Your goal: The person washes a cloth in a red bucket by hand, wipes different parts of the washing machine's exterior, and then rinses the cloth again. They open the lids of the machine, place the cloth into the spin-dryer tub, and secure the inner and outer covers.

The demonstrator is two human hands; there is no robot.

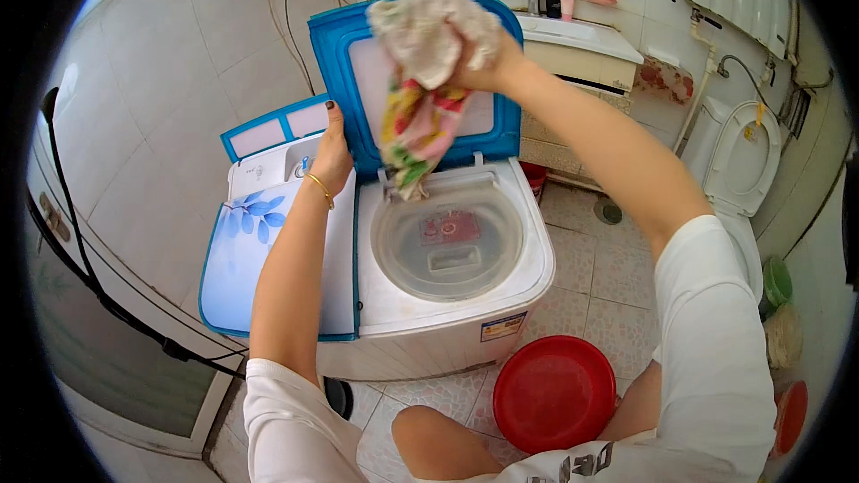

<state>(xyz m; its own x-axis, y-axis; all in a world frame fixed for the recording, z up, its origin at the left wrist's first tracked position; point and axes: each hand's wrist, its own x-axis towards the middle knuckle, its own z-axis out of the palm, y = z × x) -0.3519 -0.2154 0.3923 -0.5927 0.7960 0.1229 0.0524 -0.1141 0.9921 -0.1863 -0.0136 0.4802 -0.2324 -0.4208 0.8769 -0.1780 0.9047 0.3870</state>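
Note:
High over the washing machine, my right hand (488, 67) is closed round a bunched cloth (422, 116), whitish at the top, with red, yellow and green patterning on its hanging part. The cloth blurs a little and covers some of the raised blue lid (508, 116). Below its lower end is the uncovered round tub (452, 286), with a pink label and a pale rectangle seen inside. My left hand (335, 159), a gold bracelet at its wrist, is at the lid's left edge beside the control panel (259, 174). One finger there stretches upward; the others are mostly hidden.
A blue-flowered lid (273, 277) covers the machine's left side. On the tiled floor by my legs stands a red basin (555, 393). A sink (573, 33) is behind the machine, a toilet (743, 161) to the right. Black cables (116, 308) hang at left.

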